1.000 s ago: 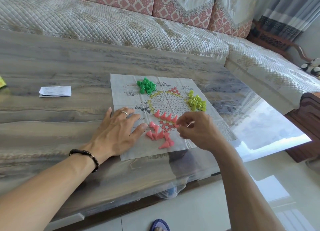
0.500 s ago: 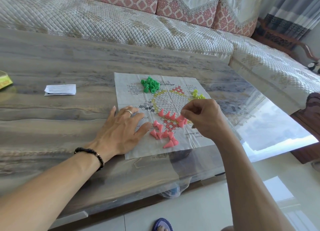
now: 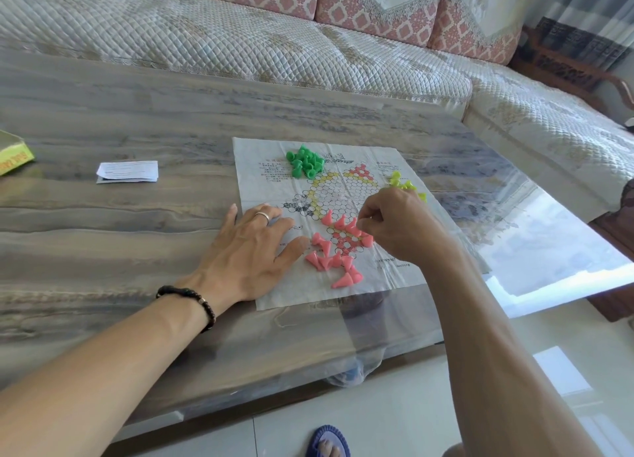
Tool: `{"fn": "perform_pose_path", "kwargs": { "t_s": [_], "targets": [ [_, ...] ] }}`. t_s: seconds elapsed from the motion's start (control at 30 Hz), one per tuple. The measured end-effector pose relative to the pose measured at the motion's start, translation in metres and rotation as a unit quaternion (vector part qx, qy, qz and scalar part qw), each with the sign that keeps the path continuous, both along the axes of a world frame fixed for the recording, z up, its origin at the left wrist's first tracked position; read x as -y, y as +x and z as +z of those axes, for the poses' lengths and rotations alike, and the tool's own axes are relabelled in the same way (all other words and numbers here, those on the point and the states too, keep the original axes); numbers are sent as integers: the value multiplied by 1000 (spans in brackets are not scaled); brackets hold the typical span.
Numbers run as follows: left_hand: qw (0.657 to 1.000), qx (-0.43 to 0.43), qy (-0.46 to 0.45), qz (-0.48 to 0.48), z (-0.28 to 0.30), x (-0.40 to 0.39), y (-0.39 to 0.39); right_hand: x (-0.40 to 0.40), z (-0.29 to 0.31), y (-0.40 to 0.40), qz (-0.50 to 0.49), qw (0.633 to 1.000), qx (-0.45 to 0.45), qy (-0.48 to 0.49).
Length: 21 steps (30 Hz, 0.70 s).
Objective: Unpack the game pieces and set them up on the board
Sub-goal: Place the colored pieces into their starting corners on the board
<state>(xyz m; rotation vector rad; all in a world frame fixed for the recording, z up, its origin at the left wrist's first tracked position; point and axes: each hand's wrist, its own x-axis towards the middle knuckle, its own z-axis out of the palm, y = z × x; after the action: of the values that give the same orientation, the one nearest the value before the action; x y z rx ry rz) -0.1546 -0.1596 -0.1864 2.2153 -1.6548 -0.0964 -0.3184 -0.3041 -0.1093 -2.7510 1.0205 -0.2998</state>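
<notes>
**Pink cones going onto the near corner of the board**

Pink pieces [image 3: 334, 250] lie in two groups just beside the fingers of both hands: a few stand in a row on the red-marked triangle of the paper board [image 3: 274, 154], directly under the right hand's fingertips, and a loose heap, several tipped on their sides, sits just toward the person from that row, touching distance from the left thumb. The left hand [image 3: 250, 247] lies flat with straight, spread fingers, pressing the board's near-left corner onto the worktop [image 3: 137, 120]; it holds nothing. The right hand [image 3: 398, 226] hovers over the row with fingers curled into a pinch; whether a cone is between the fingertips cannot be told, since the knuckles hide them.

Green pieces [image 3: 305, 161] are piled beyond the left fingers at the board's far edge, and yellow pieces [image 3: 399, 182] peek out just past the right knuckles, both still unsorted.

The step in hand looks like filling the pink triangle, one cone per circle. Next, the right fingers likely need to take a fallen cone from the heap, turn it upright and seat it on an empty circle without knocking its neighbours, while the flat hand keeps the thin sheet from sliding.
</notes>
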Motion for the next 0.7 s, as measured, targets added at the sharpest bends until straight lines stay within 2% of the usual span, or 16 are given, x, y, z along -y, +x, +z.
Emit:
{"fn": "perform_pose_path", "kwargs": {
  "t_s": [0.27,0.47,0.57,0.63,0.7],
  "targets": [
    [1000,1,-3,-1,0,0,0,0,-4,5,-11,998,-54,18],
    [1000,0,-3,-1,1,-1,-1,0,-6,4,-6,999,-35,26],
    [1000,1,1,-2,1,-1,0,1,-3,0,-6,1000,18,25],
    [1000,2,0,-3,1,-1,0,-2,3,-3,13,998,43,49],
    [1000,3,-1,-2,1,-1,-1,-9,6,-5,37,995,25,89]
  ]
}}
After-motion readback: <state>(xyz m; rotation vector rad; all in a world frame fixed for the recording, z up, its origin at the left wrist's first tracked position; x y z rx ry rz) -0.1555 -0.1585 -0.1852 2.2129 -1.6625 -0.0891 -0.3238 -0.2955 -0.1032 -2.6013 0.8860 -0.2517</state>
